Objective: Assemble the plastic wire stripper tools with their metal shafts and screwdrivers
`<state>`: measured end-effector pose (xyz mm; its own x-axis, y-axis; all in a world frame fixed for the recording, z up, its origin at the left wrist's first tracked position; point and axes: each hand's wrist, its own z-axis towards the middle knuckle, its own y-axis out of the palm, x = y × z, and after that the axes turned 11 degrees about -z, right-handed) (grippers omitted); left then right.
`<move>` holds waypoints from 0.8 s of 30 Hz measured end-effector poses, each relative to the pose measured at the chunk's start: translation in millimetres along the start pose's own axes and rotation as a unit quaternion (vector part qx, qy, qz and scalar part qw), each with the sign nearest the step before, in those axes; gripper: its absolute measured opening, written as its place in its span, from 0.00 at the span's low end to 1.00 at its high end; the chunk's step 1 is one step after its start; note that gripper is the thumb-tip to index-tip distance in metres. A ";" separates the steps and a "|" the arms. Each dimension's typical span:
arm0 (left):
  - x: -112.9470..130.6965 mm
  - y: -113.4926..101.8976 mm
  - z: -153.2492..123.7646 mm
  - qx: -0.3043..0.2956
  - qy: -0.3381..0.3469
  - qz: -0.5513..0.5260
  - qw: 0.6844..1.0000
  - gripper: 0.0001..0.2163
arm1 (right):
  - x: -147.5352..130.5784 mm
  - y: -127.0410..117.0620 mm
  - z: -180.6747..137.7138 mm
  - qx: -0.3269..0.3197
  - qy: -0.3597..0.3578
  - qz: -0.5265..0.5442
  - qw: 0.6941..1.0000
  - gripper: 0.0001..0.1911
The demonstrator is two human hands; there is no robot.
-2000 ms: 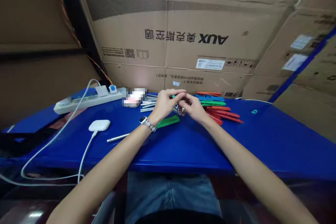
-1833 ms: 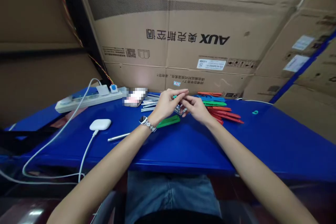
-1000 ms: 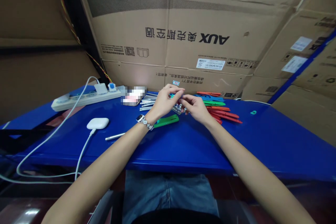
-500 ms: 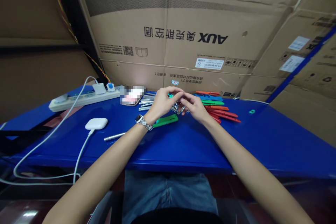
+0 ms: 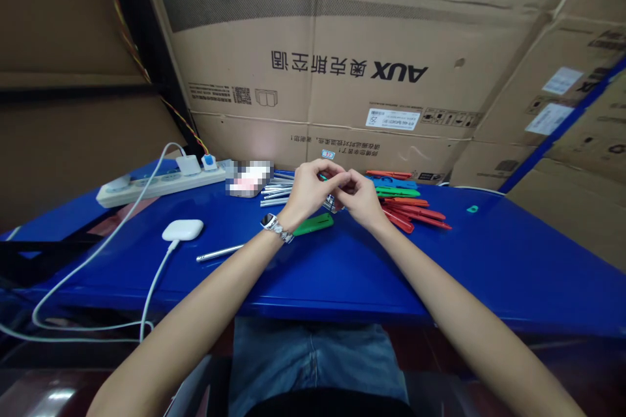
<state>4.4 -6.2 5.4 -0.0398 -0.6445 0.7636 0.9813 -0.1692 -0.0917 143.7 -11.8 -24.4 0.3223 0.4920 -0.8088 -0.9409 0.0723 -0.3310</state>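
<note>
My left hand and my right hand meet over the back middle of the blue table, thumbs and fingertips pinched together. Whatever they pinch is mostly hidden; a bit of teal shows by the left fingers. Below my left hand, beside the wrist with the watch, lies a green plastic piece. A single silver tube rests left of that wrist. More silver tubes lie behind my left hand. Right of my right hand are red plastic pieces, green ones and a blue one.
A white power strip with plugs and a phone lie at the back left. A white earbud case sits on a cable at left. Cardboard stands behind the blue table. A small teal piece lies at right.
My right-hand fingers have curled in closer to my left fingertips. My left wrist has shifted slightly to the right. The things on the table lie as before.
</note>
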 end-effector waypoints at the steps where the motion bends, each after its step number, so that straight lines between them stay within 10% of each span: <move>1: 0.0 -1.5 -0.1 -0.014 0.001 -0.002 1.000 0.09 | -1.4 -1.5 -0.3 -0.011 -0.005 0.000 1.000 0.23; 9: 1.2 -8.3 -2.6 -0.048 0.016 0.067 0.996 0.09 | -6.6 -20.0 0.8 -0.094 0.030 0.031 0.995 0.26; 19: -4.9 -4.6 -1.6 0.007 -0.001 0.010 1.000 0.11 | 1.4 -0.2 0.0 0.021 -0.014 -0.006 1.000 0.24; 24: -2.8 -9.0 -1.3 -0.057 0.023 0.031 0.998 0.10 | -6.0 -5.9 -3.4 -0.074 -0.019 0.002 0.997 0.21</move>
<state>-4.6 -3.8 3.3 0.0092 -0.6890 0.7247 0.9542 -0.2106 -0.2124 147.7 -18.1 -19.2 0.3111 0.5241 -0.7928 -0.9156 -0.0581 -0.3978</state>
